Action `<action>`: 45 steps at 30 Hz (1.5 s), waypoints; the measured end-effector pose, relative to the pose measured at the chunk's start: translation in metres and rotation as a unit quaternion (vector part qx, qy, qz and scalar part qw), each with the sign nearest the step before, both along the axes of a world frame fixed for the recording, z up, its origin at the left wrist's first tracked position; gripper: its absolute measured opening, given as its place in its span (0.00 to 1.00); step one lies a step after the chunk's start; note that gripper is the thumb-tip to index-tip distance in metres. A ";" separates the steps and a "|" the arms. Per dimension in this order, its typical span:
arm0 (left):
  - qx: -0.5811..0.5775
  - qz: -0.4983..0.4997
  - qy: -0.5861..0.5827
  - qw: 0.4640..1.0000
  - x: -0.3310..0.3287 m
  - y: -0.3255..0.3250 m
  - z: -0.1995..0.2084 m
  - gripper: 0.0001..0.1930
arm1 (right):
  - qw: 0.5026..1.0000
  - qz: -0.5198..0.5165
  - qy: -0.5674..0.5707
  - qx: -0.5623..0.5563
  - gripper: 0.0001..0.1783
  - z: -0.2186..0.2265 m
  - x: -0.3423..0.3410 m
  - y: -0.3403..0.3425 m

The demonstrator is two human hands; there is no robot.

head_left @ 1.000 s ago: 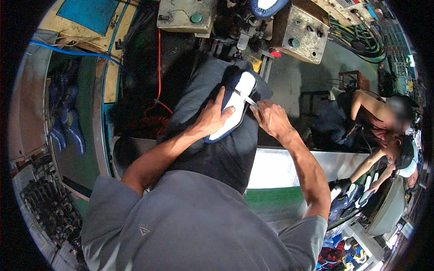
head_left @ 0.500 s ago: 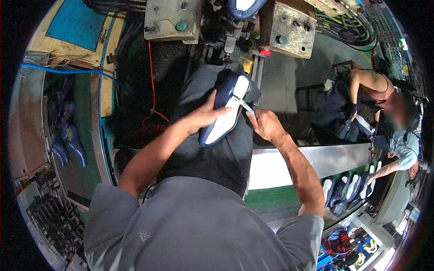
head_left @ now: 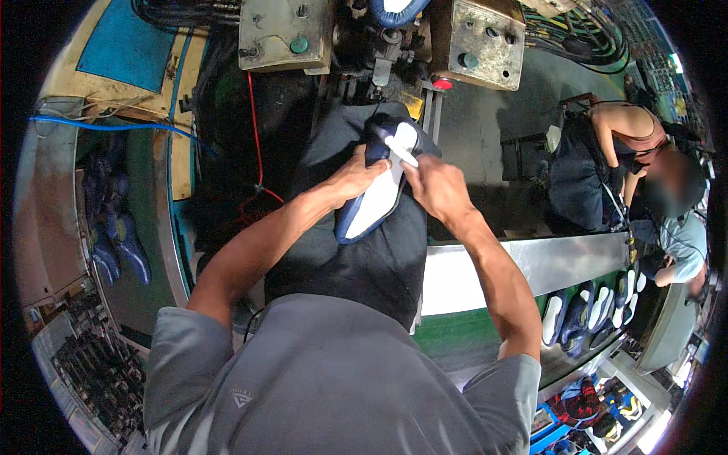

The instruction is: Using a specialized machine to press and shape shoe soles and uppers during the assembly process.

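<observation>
So the left hand (head_left: pixel 359 176) had a navy shoe (head_left: pixel 373 199) gripped sole-up, while the right hand (head_left: pixel 437 186) was clutching some blurry pale tool (head_left: pixel 403 151).

Grey T-shirt (head_left: pixel 341 379), a small pale triangular emblem (head_left: pixel 242 399) printed on the chest, loose short sleeves (head_left: pixel 186 341) stopping near the elbows, black cloth (head_left: pixel 379 277) over the lap, trousers or apron I can't tell from here, left hand (head_left: pixel 356 176) and right hand (head_left: pixel 438 187) both bare
</observation>
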State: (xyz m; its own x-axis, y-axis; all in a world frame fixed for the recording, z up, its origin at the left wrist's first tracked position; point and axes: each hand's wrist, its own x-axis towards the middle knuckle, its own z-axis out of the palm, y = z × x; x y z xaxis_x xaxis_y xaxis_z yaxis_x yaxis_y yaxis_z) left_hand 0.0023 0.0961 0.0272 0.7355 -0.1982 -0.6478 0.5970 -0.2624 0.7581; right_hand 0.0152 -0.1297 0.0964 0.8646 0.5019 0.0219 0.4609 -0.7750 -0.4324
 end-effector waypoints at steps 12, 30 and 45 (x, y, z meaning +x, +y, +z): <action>-0.056 -0.001 -0.136 0.989 -0.050 0.018 0.011 0.61 | 0.976 -0.075 0.202 -0.039 0.27 -0.022 -0.046 0.002; 0.037 -0.058 -0.168 0.983 -0.085 0.020 0.004 0.62 | 0.979 0.043 0.192 -0.057 0.25 0.002 -0.060 -0.013; -0.097 0.018 -0.116 0.988 -0.078 0.031 -0.001 0.49 | 0.994 -0.007 0.037 0.102 0.19 0.040 -0.052 0.018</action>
